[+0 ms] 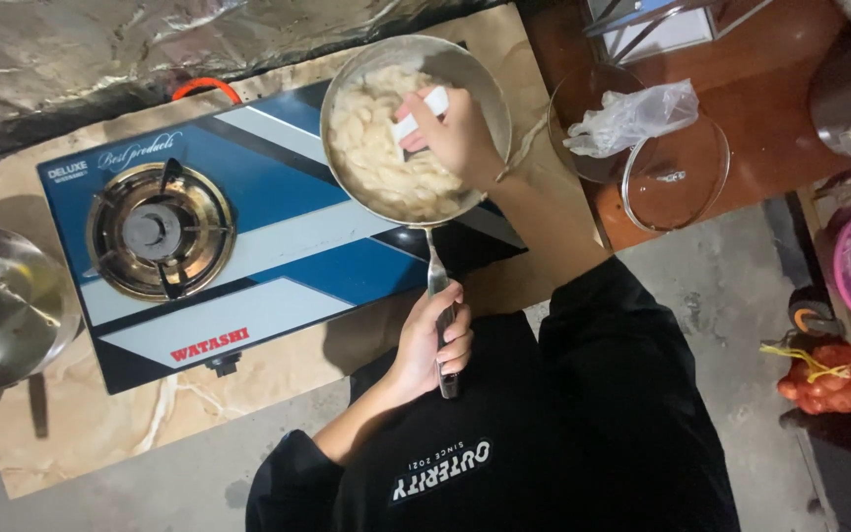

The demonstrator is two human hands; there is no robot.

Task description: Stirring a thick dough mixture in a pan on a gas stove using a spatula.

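The two-burner gas stove (248, 246) carries red lettering on its white front band and white script on its blue rear corner. On its right burner sits the metal pan (416, 128), full of pale food pieces. Your left hand (432, 340) is clenched round the pan's handle (440, 315). Your right hand (460, 133) grasps a white utensil (418, 120) in the food. Two glass lids (672, 177) lie on the brown table (790, 108).
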